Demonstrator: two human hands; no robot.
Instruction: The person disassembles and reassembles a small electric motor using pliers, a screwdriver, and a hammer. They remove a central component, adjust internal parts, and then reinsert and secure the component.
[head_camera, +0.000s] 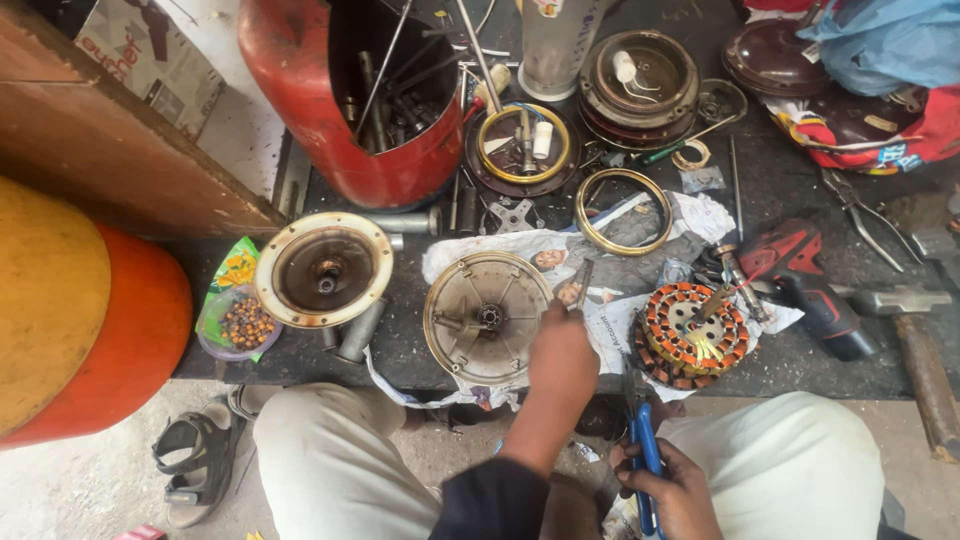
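Observation:
My left hand (562, 357) reaches forward over the newspaper (660, 215) and is closed on a thin flat metal tool (582, 283) that points away from me. Just left of it lies a round, dirty metal motor cover (487, 317) with a hub in the middle. To the right sits a stator with copper windings (693, 335). My right hand (672, 482) stays low between my knees, gripping blue-handled pliers (642, 440) with the jaws pointing up toward the mat's near edge.
A second round cover (323, 270) and a bag of small beads (240, 322) lie left. A cut-open red cylinder (370, 100) holds tools at the back. A brass ring (623, 210), red drill (800, 275) and hammer (915, 330) lie right. A sandal (195, 460) is on the floor.

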